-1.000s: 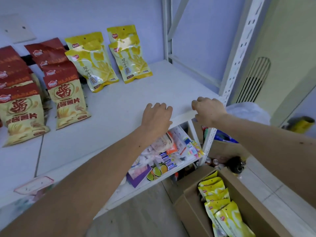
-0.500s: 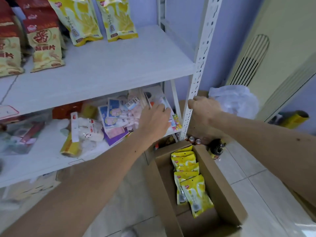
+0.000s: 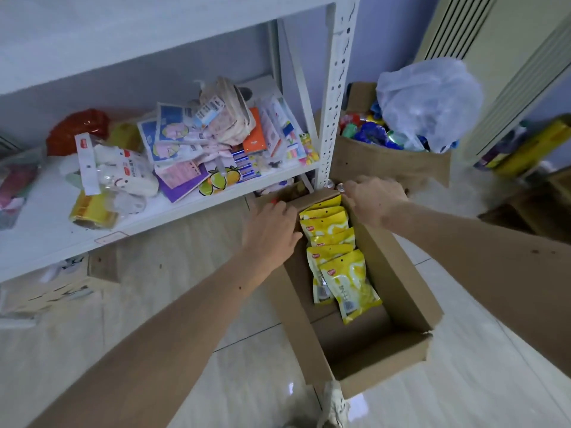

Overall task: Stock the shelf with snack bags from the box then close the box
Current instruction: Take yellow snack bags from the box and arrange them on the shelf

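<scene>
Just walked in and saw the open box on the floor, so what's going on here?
A person is restocking snack bags. Both bare hands reach down to the far end of the open cardboard box beside the shelf unit: the left hand at its left wall, the right hand at the far right corner. Neither holds a bag. A row of yellow snack bags remains inside, and the near end is bare. The box is not yet closed.

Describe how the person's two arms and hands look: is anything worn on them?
Both forearms are bare all the way to the frame edge: no sleeves, watch, bracelet or gloves show. The left hand and the right hand carry no rings that I can see. A few small dark marks dot both forearms.
</scene>
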